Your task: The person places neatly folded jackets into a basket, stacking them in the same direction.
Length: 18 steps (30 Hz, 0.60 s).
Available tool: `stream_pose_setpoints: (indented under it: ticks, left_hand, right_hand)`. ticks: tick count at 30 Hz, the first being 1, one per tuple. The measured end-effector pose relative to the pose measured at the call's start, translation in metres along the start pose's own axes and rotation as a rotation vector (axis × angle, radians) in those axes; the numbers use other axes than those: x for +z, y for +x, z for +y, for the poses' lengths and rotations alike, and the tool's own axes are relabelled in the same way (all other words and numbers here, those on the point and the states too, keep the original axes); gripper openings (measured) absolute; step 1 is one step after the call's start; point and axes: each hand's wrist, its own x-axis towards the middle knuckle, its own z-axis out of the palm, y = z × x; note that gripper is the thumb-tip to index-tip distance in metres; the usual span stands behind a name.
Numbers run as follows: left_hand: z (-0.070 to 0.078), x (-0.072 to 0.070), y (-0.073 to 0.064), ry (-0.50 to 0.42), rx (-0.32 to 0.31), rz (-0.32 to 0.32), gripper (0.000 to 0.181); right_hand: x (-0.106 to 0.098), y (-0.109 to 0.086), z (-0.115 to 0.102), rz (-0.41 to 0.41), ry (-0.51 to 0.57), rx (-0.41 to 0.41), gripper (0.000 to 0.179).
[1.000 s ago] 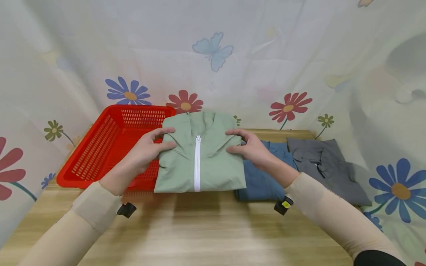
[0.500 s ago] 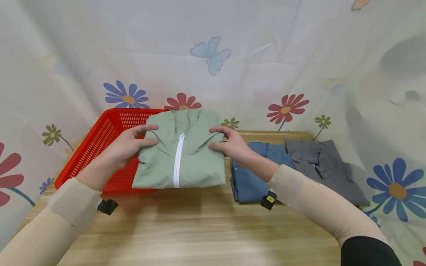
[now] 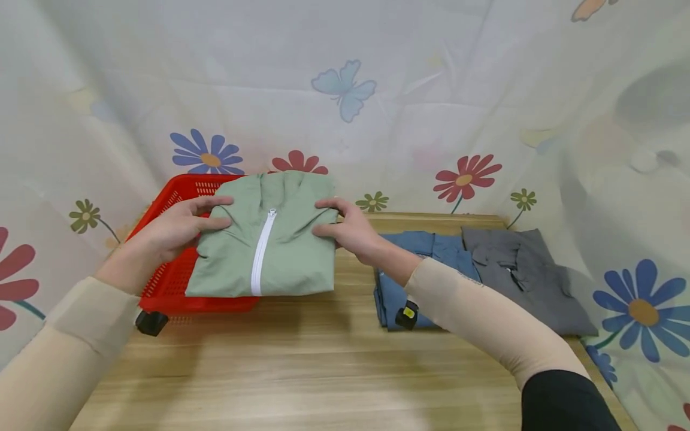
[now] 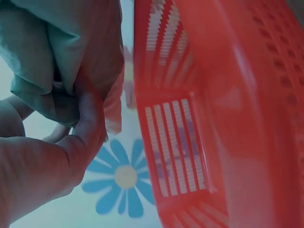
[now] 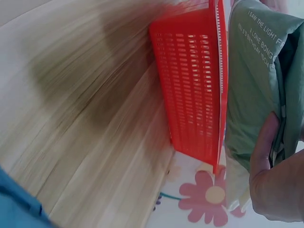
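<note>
Between both hands hangs a folded light green jacket (image 3: 293, 251) with a white zipper, held above the red plastic basket (image 3: 162, 296). My left hand (image 3: 175, 230) pinches its left side, thumb and fingers on the cloth. On the opposite side my right hand (image 3: 353, 230) grips the right edge. From the right wrist, white lettering shows on the jacket's (image 5: 254, 90) underside, and the basket (image 5: 192, 90) lies beneath, apart from it. In the left wrist view the left hand's (image 4: 57, 156) fingers curl round a fold of the cloth. Most of the basket's inside is hidden behind the jacket.
Folded blue clothing (image 3: 399, 299) lies on the wooden table (image 3: 345, 365) to the right. Beside it is a folded dark grey garment (image 3: 539, 287). A flower-printed curtain (image 3: 409, 114) stands behind and at the sides.
Both hands have carried the green jacket leftward, from beside the basket and the blue clothing to over the basket. More of the blue clothing shows now.
</note>
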Motion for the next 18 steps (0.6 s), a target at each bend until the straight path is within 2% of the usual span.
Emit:
stream_pose_setpoints:
  ticks: [8,18]
  left_hand:
    - [-0.019,-0.028,0.003,-0.002,-0.026,-0.033,0.071]
    - [-0.029,-0.06,0.006,0.071,-0.055,-0.044,0.073]
  right_hand:
    - [0.028,0.015,0.001,0.003,0.017,0.0,0.051]
    - [0.06,0.037,0.005,0.037,0.013,-0.027,0.048]
